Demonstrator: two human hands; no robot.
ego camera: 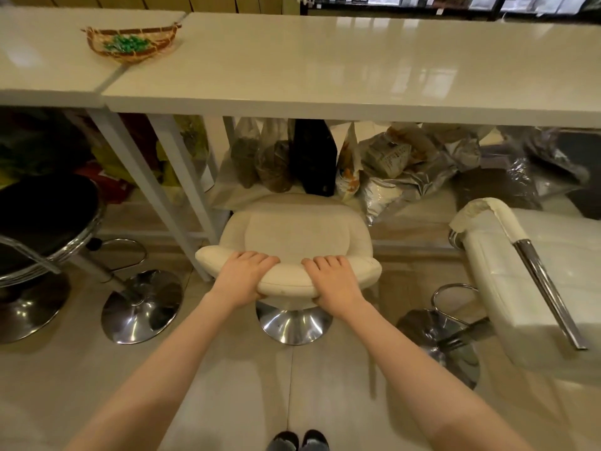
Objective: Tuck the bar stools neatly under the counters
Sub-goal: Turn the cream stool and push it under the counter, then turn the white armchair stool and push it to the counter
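White counter across far side; cream stool centred before it, seat front just at its edge.
Left hand and right hand both clasp the stool's backrest; push straight and evenly, keeping chrome base from twisting. Bags underneath probably limit travel; clearance hidden. Right stool cut off.

A: How many bar stools?
B: Three: a cream stool in the middle, a black stool left, a white stool right.
A: Counters?
B: Two, a left counter and a right counter, with one basket far left.
A: Hands?
B: Two.
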